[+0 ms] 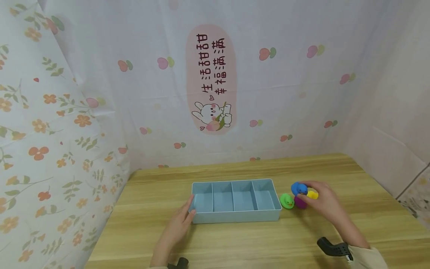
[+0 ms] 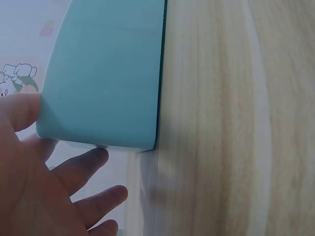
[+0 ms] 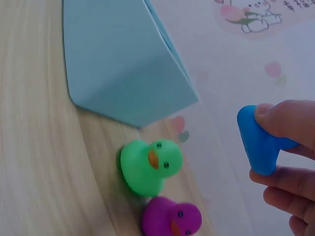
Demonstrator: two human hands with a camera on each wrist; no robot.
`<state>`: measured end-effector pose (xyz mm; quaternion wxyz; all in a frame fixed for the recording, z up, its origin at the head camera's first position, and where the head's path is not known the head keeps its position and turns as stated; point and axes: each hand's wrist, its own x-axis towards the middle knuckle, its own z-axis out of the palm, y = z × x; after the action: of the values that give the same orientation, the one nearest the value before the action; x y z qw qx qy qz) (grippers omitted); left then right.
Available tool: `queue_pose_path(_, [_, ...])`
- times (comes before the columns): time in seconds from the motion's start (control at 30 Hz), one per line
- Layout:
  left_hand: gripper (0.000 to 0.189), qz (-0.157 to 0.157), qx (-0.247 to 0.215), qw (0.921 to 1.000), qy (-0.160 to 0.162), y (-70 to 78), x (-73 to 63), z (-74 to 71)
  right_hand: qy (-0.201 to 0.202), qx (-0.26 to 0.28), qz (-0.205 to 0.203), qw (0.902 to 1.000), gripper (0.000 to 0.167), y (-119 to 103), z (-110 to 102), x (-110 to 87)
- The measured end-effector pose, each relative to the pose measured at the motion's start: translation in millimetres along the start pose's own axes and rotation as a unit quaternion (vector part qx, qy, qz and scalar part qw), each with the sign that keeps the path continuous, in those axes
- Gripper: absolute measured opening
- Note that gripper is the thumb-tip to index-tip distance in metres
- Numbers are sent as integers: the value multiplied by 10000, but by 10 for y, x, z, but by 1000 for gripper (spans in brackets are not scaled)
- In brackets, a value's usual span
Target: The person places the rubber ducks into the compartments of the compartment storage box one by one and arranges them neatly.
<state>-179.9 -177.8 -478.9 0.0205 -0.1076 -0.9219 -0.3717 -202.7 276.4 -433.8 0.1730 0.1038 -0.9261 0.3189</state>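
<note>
A pale blue box with several compartments in a row stands on the wooden table. My left hand rests at its left end, thumb by the near corner and the other fingers spread along the end wall. With thumb and fingers, my right hand pinches a blue toy duck, held up to the right of the box. Below it on the table sit a green duck and a purple duck. A yellow duck shows partly behind the right hand.
The table has a wood-grain top. Behind it hangs a white printed cloth with a rabbit picture; another cloth with orange flowers hangs at the left. Black straps sit at both wrists.
</note>
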Motion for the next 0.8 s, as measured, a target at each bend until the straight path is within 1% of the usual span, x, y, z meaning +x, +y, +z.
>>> queue_pose_path(0.1, [54, -20, -3, 10000, -2, 1, 1, 1, 81, 37, -99, 9999, 38, -36, 35, 15])
queue_pose_path(0.23, [54, -32, -10, 10000, -14, 12, -2, -3, 43, 66, -103, 9999, 38, -86, 83, 28])
queue_pose_path(0.4, [55, -27, -60, 10000, -25, 14, -9, -7, -211, 52, 98, 9997, 42, -160, 146, 52])
queue_pose_path(0.53, [55, 5, -116, 9999, -25, 4, -5, -5, -341, -8, 179, 9993, 42, -222, 206, 80])
queue_pose_path(0.73, [54, -14, -128, 9999, -20, -4, 0, -3, -397, 113, 53, 9991, 41, -325, 292, 102])
queue_pose_path(0.8, [55, -28, -130, 9999, -16, -9, 1, 0, -404, 142, -49, 9991, 40, -357, 318, 115])
